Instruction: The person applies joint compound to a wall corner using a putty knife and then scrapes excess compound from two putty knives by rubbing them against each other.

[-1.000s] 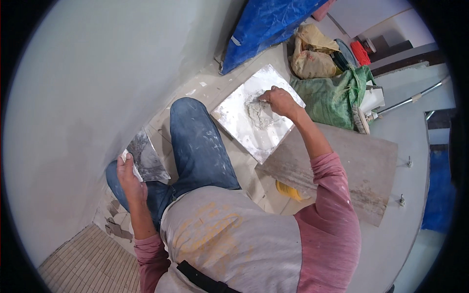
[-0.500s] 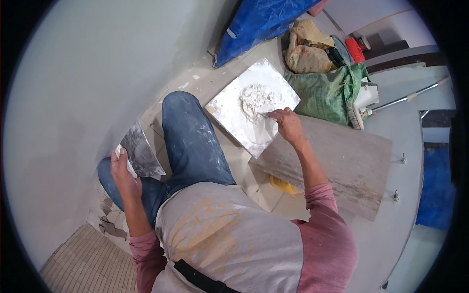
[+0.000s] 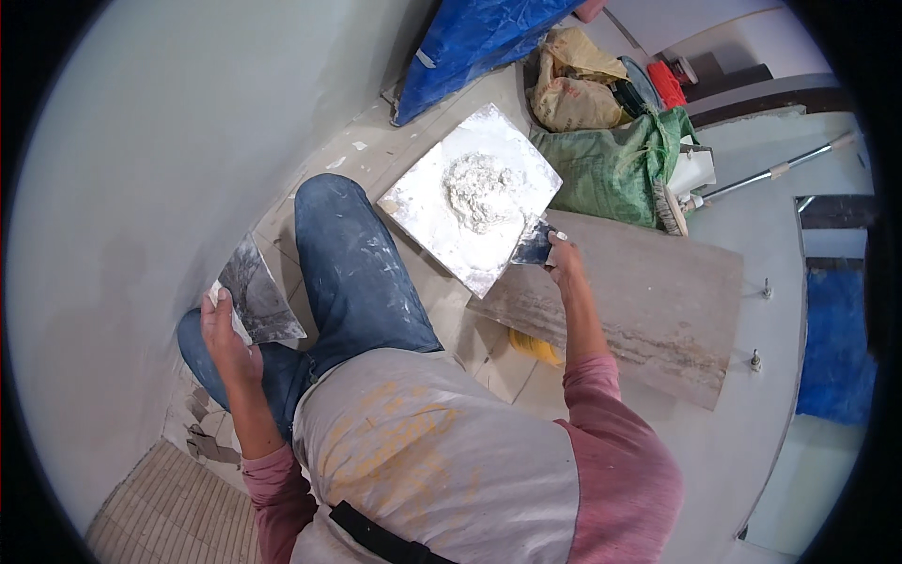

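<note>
My left hand (image 3: 225, 340) is closed round the white grip of a wide metal plastering trowel (image 3: 263, 293), its grey-smeared blade held beside my left knee near the wall. In my right hand (image 3: 564, 260) is a putty knife (image 3: 534, 245), its dark blade at the right edge of a white square board (image 3: 423, 199). A heap of wet white putty (image 3: 482, 191) lies in the middle of that board. My right fingers are wrapped round the knife's handle, which they mostly hide.
A plain wall (image 3: 150, 188) rises close on my left. Right of the board lies a grey-brown slab (image 3: 648, 301) with a yellow object (image 3: 534, 346) under its edge. Beyond are a green woven sack (image 3: 601, 174), a beige bag (image 3: 575, 99), a blue sheet (image 3: 470, 52) and a metal pole (image 3: 775, 172).
My right hand has drawn back from the putty heap to the board's edge, and the knife's blade now shows. The left hand keeps the trowel in much the same place.
</note>
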Tool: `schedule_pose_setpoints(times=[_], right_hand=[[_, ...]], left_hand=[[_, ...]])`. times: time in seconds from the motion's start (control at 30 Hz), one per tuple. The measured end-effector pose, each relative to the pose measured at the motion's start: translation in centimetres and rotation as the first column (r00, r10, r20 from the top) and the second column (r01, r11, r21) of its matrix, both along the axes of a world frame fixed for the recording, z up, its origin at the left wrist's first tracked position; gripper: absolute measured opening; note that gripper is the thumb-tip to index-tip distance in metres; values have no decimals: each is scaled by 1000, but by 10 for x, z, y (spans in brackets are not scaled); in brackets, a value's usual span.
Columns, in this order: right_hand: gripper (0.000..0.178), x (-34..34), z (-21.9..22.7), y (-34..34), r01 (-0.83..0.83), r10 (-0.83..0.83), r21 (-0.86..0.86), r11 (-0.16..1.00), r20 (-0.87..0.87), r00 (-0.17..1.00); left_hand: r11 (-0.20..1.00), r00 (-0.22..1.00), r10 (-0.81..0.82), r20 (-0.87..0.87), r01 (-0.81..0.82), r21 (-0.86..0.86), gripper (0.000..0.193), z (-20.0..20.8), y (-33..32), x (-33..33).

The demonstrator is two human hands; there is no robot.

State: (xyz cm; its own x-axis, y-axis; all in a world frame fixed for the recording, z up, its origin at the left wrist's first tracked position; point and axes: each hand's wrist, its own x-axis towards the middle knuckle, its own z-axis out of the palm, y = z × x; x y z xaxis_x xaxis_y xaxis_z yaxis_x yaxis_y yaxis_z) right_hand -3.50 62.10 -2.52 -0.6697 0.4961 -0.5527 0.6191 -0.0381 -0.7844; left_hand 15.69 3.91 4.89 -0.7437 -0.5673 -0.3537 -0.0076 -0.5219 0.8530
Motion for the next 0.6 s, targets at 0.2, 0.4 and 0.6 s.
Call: schedule_pose_setpoints(times=[0.2,0.4,0.6], right_hand=[[25,-17,-19,-12,-72,74,-45,996,41,996],[32,-41,3,-50,-183,179,-85,979,-51,983],[27,-68,50,-73,-327,388,247,912,-261,884]], left_hand=[[1000,1000,16,23,-16,1,45,-3,-3,4],[999,1000,26,-16,-25,36,32,-4,-1,3],[999,999,47,25,-46,-28,29,9,8,-2]])
